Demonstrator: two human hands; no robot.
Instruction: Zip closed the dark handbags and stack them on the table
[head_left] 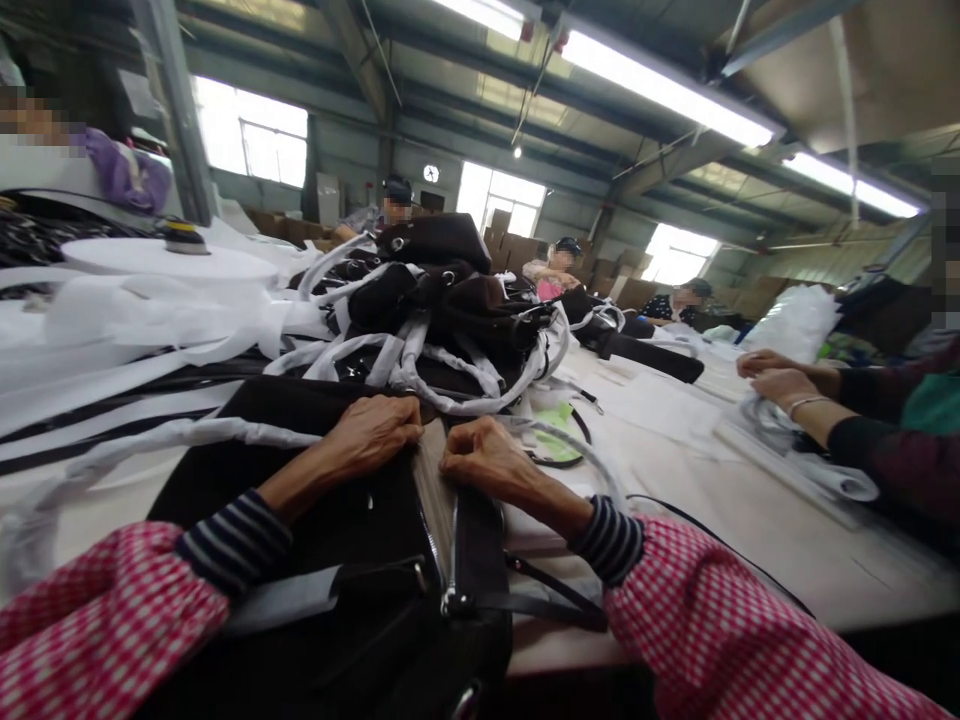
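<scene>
A black handbag (300, 510) lies in front of me, its zipped top unfastened so that a beige lining (433, 470) shows between two rows of zipper teeth. My left hand (379, 432) is closed on the far left edge of the opening. Across the gap, my right hand (484, 455) pinches the right edge, fingers curled. Near the close end of the zipper sits a metal slider (448, 603). White wrapping covers the bag's handle (202, 432). What lies under my fingertips is partly hidden.
Black bags with white-wrapped handles form a pile (450, 290) just beyond my hands. White strips (150, 310) and a round white disc (135, 256) lie left. At right, a co-worker's hands (784, 380) are over the pale table (712, 540). Other people sit farther back.
</scene>
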